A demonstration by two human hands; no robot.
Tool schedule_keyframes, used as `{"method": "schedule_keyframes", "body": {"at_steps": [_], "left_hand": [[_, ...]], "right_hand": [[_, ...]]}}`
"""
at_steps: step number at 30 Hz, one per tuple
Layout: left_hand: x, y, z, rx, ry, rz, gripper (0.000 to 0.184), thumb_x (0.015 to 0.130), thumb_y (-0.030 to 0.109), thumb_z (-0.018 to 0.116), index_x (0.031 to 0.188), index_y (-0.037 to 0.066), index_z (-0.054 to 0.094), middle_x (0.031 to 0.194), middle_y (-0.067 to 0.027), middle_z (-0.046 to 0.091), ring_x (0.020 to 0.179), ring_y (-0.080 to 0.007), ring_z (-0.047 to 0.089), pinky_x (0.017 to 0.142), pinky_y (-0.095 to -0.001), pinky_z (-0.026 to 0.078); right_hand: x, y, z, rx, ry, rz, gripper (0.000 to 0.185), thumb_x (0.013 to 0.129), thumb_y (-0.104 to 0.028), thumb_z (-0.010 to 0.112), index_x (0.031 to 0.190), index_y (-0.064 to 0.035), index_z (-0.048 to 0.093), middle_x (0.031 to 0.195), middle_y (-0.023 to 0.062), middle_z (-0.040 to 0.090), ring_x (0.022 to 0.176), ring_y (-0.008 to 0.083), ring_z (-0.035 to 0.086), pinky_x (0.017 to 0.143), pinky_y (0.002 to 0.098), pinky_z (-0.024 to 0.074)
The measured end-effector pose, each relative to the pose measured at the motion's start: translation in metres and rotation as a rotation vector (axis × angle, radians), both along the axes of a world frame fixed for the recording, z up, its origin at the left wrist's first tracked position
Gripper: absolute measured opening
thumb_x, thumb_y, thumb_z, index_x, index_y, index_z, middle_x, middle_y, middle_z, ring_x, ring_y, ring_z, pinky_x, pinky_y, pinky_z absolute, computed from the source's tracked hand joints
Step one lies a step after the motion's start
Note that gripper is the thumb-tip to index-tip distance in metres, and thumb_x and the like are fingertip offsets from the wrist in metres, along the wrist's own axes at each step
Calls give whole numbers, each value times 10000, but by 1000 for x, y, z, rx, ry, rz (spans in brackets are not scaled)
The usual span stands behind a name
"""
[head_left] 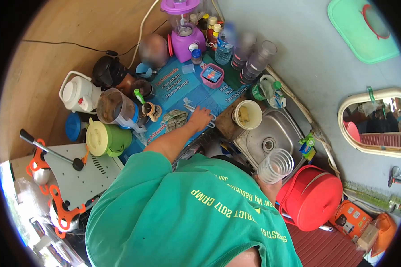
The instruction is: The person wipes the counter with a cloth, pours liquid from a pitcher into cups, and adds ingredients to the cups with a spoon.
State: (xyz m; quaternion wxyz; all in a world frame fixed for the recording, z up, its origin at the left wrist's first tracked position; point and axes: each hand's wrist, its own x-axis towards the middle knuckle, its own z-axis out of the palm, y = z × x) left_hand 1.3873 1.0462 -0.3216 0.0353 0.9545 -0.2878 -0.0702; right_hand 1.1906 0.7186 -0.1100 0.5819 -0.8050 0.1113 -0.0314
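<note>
My left hand (pixel 202 118) reaches over the blue table covering (pixel 173 86), fingers stretched out, next to a small clear plastic piece (pixel 189 106). A thin pale loop (pixel 212 122) lies right beside its fingers; I cannot tell whether they touch. A crumpled checked cloth (pixel 175 120) lies left of the hand. Down at the right, my right hand (pixel 270 189) is wrapped round a stack of clear plastic cups (pixel 275 166), held near the sink (pixel 276 129). The stack hides part of the fingers.
A white tub (pixel 247 114) stands at the sink's edge. At the back are a purple blender (pixel 187 42), a water bottle (pixel 224 46) and a pink container (pixel 212 75). Leftward stand a green pot (pixel 116 138) and a white jug (pixel 79 92). A red lidded bucket (pixel 314 200) sits right.
</note>
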Motion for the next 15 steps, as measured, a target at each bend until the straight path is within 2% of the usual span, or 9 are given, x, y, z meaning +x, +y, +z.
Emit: {"method": "schedule_keyframes", "body": {"at_steps": [1, 3, 4, 6, 7, 9, 13, 15], "left_hand": [[0, -1, 8, 3, -7, 16, 226, 814, 160, 620, 1037, 136, 645, 1087, -129, 630, 1075, -302, 599, 975, -511, 407], [-1, -3, 32, -185, -117, 118, 189, 753, 157, 676, 934, 106, 660, 1059, -122, 625, 1057, -315, 591, 963, -476, 416], [-3, -3, 47, -178, -125, 135, 189, 753, 157, 676, 934, 106, 660, 1059, -122, 625, 1057, -315, 591, 963, -476, 416], [-5, -2, 78, -536, -310, 350, 164, 768, 153, 692, 912, 80, 663, 1029, -141, 625, 1016, -307, 599, 933, -430, 452], [-8, -1, 92, -531, -322, 364, 164, 768, 153, 692, 912, 80, 663, 1029, -141, 625, 1016, -307, 599, 933, -430, 452], [-15, 0, 118, -931, -363, 718, 184, 751, 151, 731, 878, 44, 651, 953, -147, 634, 915, -306, 628, 825, -401, 494], [-41, 32, 160, -1076, -464, 888, 196, 760, 157, 738, 879, 29, 649, 914, -142, 646, 822, -321, 641, 740, -413, 514], [-61, 53, 173, -1088, -233, 907, 225, 745, 101, 746, 918, 7, 639, 885, -138, 636, 833, -299, 655, 737, -368, 515]], "right_hand": [[2, -4, 3, 12, 26, 14, 595, 649, 14, 815, 1192, -9, 574, 1088, 76, 658, 980, 184, 642, 909, 328, 488], [7, -13, 6, 47, 44, 35, 594, 649, 12, 819, 1191, -12, 577, 1088, 74, 659, 981, 185, 644, 910, 325, 490], [9, -18, 7, 52, 39, 53, 594, 649, 12, 819, 1191, -12, 577, 1088, 74, 659, 981, 185, 644, 910, 325, 490], [15, -25, 11, 11, -22, 55, 592, 650, 8, 823, 1189, -16, 579, 1084, 75, 661, 975, 183, 645, 906, 321, 491], [18, -26, 18, -18, -21, 65, 596, 649, 1, 829, 1190, -22, 580, 1086, 75, 661, 976, 183, 645, 909, 321, 489], [23, -34, 16, -17, -21, 101, 602, 647, -3, 833, 1193, -23, 578, 1088, 74, 661, 977, 182, 644, 911, 318, 487], [33, -45, 13, -40, -13, 178, 603, 640, -20, 839, 1187, -22, 584, 1080, 68, 663, 973, 179, 645, 905, 313, 486], [38, -46, 9, 0, -3, 212, 591, 638, -29, 836, 1176, -21, 591, 1071, 67, 666, 963, 177, 646, 896, 311, 488]]}}
